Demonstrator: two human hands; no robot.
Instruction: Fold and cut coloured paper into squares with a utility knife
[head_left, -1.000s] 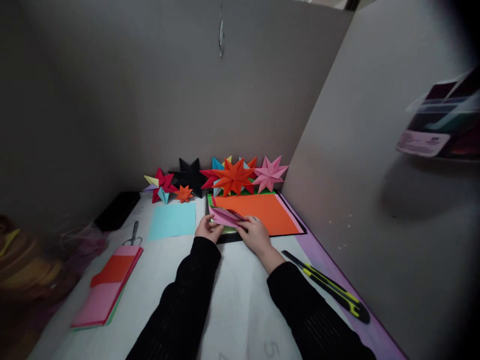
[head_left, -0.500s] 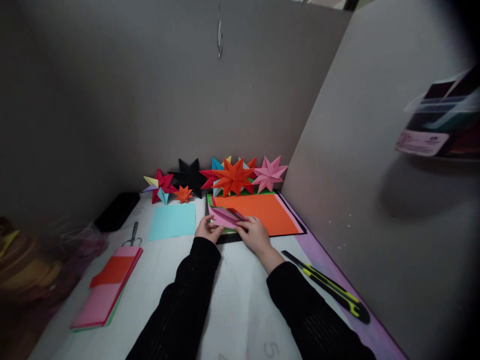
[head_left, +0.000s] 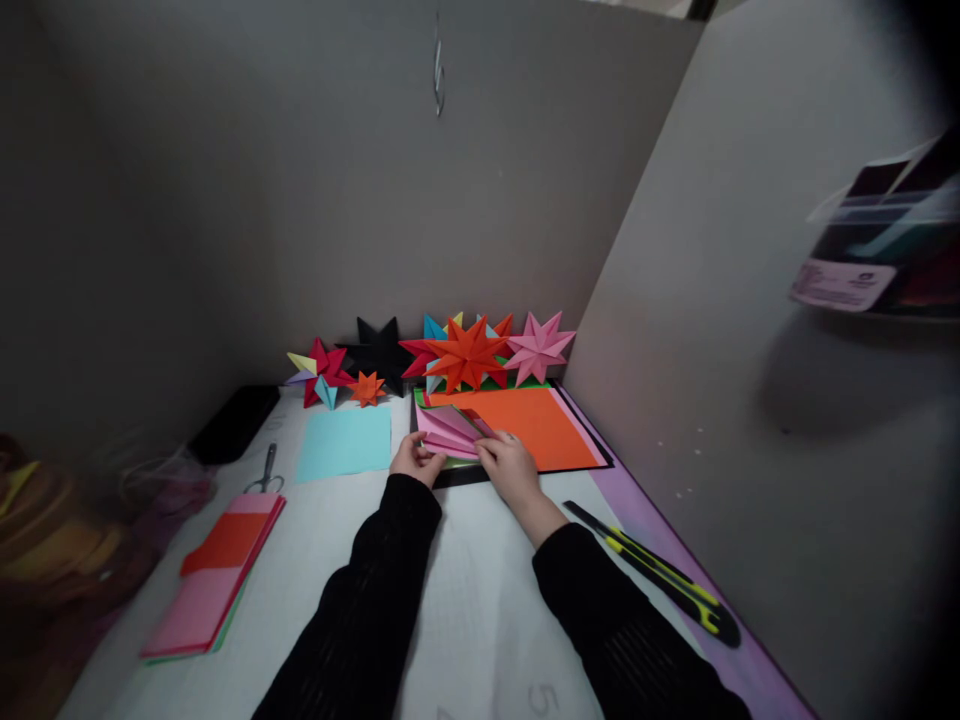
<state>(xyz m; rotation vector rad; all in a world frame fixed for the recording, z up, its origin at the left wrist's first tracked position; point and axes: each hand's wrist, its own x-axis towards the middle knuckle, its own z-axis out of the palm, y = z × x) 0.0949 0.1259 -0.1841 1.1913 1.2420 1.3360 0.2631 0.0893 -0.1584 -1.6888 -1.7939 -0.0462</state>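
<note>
Several sheets of pink paper (head_left: 448,432) are partly raised and fanned over the left side of a stack of coloured paper (head_left: 540,418), whose top sheet is orange. At their left corner, my left hand (head_left: 418,460) is closed on the edge with bent fingers. My right hand (head_left: 511,470) pinches the right side of the same sheets between thumb and fingers. Some fingertips are hidden behind the paper. Left of my left hand, a light blue square sheet (head_left: 346,442) lies flat.
Folded paper stars (head_left: 466,354) line the back wall. A yellow-black box cutter (head_left: 660,575) lies at right. Scissors (head_left: 267,474), a folded paper bundle (head_left: 214,580) and a black phone-like slab (head_left: 235,424) are at left. A plastic pouch (head_left: 862,240) hangs on the right wall.
The pink sheets have spread apart, showing more layers at their front edge. My right fingers have shifted slightly up and right, while my left hand has stayed almost still.
</note>
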